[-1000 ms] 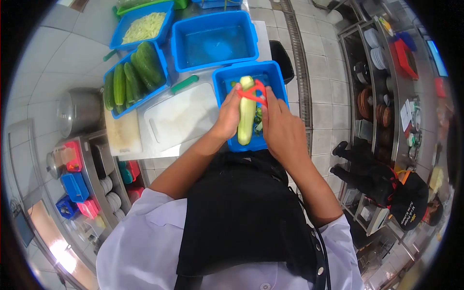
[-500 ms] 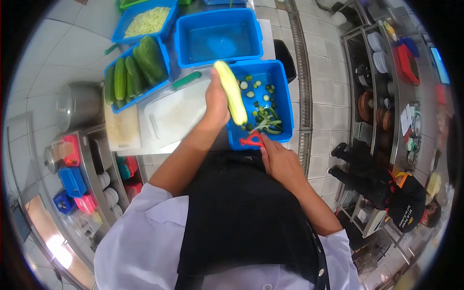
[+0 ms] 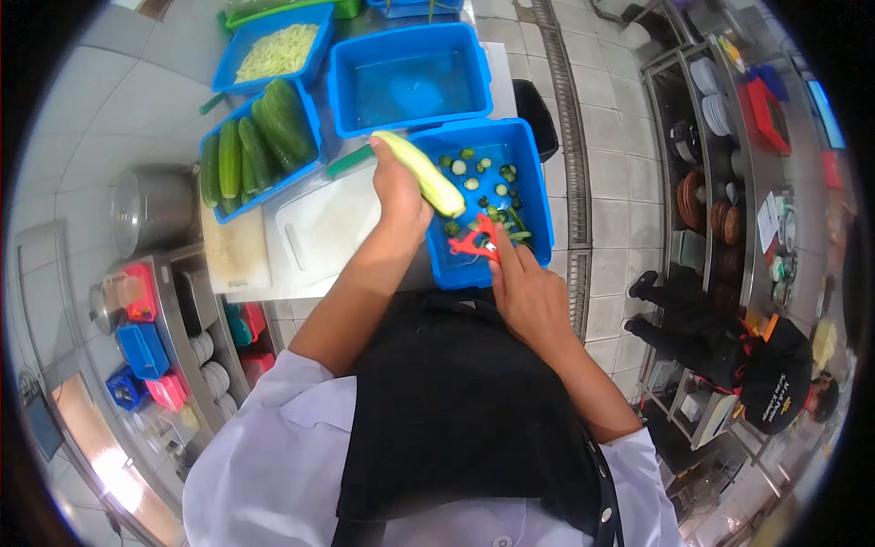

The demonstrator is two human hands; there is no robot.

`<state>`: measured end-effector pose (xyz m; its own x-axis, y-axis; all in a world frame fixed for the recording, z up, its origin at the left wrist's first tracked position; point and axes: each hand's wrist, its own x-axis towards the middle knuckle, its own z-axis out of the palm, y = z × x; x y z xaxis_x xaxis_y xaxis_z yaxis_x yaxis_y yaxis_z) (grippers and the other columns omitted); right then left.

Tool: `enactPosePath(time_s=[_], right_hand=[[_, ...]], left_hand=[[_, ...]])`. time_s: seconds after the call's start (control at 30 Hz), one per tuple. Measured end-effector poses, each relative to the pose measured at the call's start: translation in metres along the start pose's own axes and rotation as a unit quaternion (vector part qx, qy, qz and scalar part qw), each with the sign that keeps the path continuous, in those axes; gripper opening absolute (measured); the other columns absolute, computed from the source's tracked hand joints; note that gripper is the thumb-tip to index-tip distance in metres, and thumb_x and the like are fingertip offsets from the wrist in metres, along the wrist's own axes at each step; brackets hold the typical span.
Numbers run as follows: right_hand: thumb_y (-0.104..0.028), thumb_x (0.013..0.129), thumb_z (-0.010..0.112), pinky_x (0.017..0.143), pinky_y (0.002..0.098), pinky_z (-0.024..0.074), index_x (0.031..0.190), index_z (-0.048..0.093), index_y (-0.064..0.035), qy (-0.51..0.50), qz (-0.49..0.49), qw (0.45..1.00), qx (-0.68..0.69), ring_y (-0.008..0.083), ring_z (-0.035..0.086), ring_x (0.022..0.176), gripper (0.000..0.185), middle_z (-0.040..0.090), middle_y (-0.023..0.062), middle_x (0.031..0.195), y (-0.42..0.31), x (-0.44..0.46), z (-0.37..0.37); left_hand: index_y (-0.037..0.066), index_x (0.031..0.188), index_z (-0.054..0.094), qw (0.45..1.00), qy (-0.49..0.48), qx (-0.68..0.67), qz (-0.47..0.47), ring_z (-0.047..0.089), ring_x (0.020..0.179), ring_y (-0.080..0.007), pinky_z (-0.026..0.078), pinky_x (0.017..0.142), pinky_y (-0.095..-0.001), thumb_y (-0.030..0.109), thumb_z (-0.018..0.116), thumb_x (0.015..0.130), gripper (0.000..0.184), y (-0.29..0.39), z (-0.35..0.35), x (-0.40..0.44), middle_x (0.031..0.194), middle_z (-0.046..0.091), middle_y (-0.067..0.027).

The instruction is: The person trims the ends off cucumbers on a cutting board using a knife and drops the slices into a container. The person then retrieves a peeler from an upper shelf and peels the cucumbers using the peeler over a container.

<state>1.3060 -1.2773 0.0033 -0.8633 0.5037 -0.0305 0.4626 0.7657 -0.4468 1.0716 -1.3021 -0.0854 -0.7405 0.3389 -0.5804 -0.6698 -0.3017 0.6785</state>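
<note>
My left hand (image 3: 399, 193) is wrapped round a pale, peeled cucumber (image 3: 421, 171). The cucumber slants down to the right, its lower end over a blue tub (image 3: 540, 196). In my right hand (image 3: 530, 301) is a red peeler (image 3: 474, 240), just below the cucumber's lower end and apart from it. Cut cucumber ends (image 3: 471, 183) and green peelings (image 3: 518, 235) lie in the tub, partly hidden by the peeler and my right hand. A green-handled knife (image 3: 349, 162) rests by the white cutting board (image 3: 324, 228), its handle partly behind my left hand.
Whole green cucumbers (image 3: 260, 146) fill a blue tub at the left. Beyond it is a tub of pale shredded vegetable (image 3: 276, 53). Another blue tub (image 3: 410, 82) stands at the back. At the right, a person (image 3: 729, 356) in dark clothes is near the shelves.
The cucumber's upper end has swung left and down, so it lies flatter. My right hand has brought the peeler upward, closer to the cucumber's lower end.
</note>
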Motion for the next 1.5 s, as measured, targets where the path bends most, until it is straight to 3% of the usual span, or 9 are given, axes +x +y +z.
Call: enactPosePath(time_s=[0.2,0.4,0.6,0.7,0.8,0.93,1.07,1.3,1.5], right_hand=[[-0.023,0.105,0.059,0.062,0.0484,0.057,0.152,0.051,-0.0043,-0.018,0.041,0.999,0.03,0.0392,0.07,0.074,0.052,0.068,0.0179,0.101,0.016,-0.014,0.005],[-0.018,0.103,0.062,0.068,0.0525,0.0552,0.153,0.052,-0.0069,0.071,0.017,0.987,0.146,0.0439,0.068,0.079,0.052,0.067,0.022,0.099,-0.01,0.036,-0.016],[-0.015,0.102,0.062,0.067,0.0534,0.0548,0.15,0.055,-0.0063,0.018,-0.012,0.989,0.146,0.0436,0.068,0.078,0.048,0.067,0.0213,0.094,-0.007,0.002,-0.017],[-0.016,0.103,0.061,0.07,0.0516,0.0557,0.148,0.058,-0.0068,-0.109,0.03,0.986,0.124,0.0422,0.069,0.082,0.045,0.068,0.0216,0.093,0.012,-0.015,-0.01],[-0.011,0.103,0.063,0.071,0.0415,0.0533,0.146,0.062,-0.0088,0.054,0.008,0.968,0.246,0.0344,0.068,0.08,0.043,0.066,0.0175,0.085,0.017,-0.002,-0.023],[-0.007,0.1,0.066,0.062,0.0421,0.0477,0.139,0.069,-0.0129,0.086,-0.008,0.974,0.209,0.0317,0.061,0.067,0.039,0.059,0.0159,0.076,0.001,0.042,-0.052],[-0.008,0.097,0.068,0.061,0.0457,0.0493,0.133,0.072,-0.013,0.106,-0.01,0.98,0.17,0.0339,0.063,0.066,0.037,0.062,0.0156,0.075,-0.021,0.068,-0.056],[-0.01,0.094,0.07,0.061,0.0476,0.0521,0.134,0.072,-0.013,0.076,0.011,0.99,0.115,0.0358,0.067,0.07,0.04,0.064,0.0167,0.077,-0.016,0.063,-0.05],[-0.003,0.098,0.067,0.059,0.0417,0.0471,0.132,0.074,-0.0119,0.128,-0.012,0.98,0.152,0.0282,0.059,0.061,0.037,0.061,0.0141,0.073,-0.014,0.058,-0.048]], left_hand=[[0.008,0.127,0.052,0.998,0.022,-0.001,-0.054,0.062,0.083,-0.0286,0.057,0.073,-0.0472,0.064,0.035,0.11,0.06,0.018,-0.007,-0.007,0.099,0.06,-0.0139],[0.007,0.133,0.055,0.99,-0.141,0.023,-0.021,0.061,0.087,-0.0212,0.057,0.08,-0.04,0.062,0.036,0.111,0.062,0.005,0.004,-0.038,0.098,0.06,-0.0094],[0.007,0.127,0.056,0.993,-0.087,-0.069,-0.026,0.061,0.089,-0.0225,0.056,0.083,-0.0385,0.059,0.035,0.113,0.058,0.022,0.003,-0.007,0.097,0.061,-0.0112],[0.008,0.13,0.055,0.991,-0.1,-0.085,0.01,0.061,0.09,-0.0213,0.056,0.082,-0.0381,0.056,0.034,0.113,0.056,0.033,0.004,-0.006,0.101,0.062,-0.0105],[0.008,0.138,0.053,0.98,-0.199,0.023,0.021,0.062,0.093,-0.0182,0.056,0.08,-0.0356,0.055,0.032,0.114,0.057,0.039,0.007,-0.028,0.11,0.062,-0.0087],[0.005,0.137,0.054,0.96,-0.275,0.048,-0.027,0.064,0.1,-0.0211,0.054,0.088,-0.037,0.056,0.031,0.114,0.061,0.01,-0.002,-0.045,0.111,0.065,-0.0101],[0.002,0.147,0.051,0.948,-0.31,0.056,-0.039,0.062,0.127,-0.026,0.048,0.11,-0.0423,0.054,0.029,0.115,0.065,-0.012,-0.003,-0.062,0.14,0.061,-0.0152],[0.006,0.145,0.052,0.942,-0.325,-0.02,-0.077,0.061,0.125,-0.0209,0.048,0.11,-0.0369,0.044,0.032,0.116,0.051,-0.008,-0.005,-0.059,0.139,0.061,-0.0119],[0.003,0.151,0.046,0.926,-0.36,0.11,-0.016,0.057,0.128,-0.0163,0.043,0.112,-0.0322,0.039,0.033,0.117,0.051,0.0,-0.01,-0.057,0.142,0.058,-0.0097]])
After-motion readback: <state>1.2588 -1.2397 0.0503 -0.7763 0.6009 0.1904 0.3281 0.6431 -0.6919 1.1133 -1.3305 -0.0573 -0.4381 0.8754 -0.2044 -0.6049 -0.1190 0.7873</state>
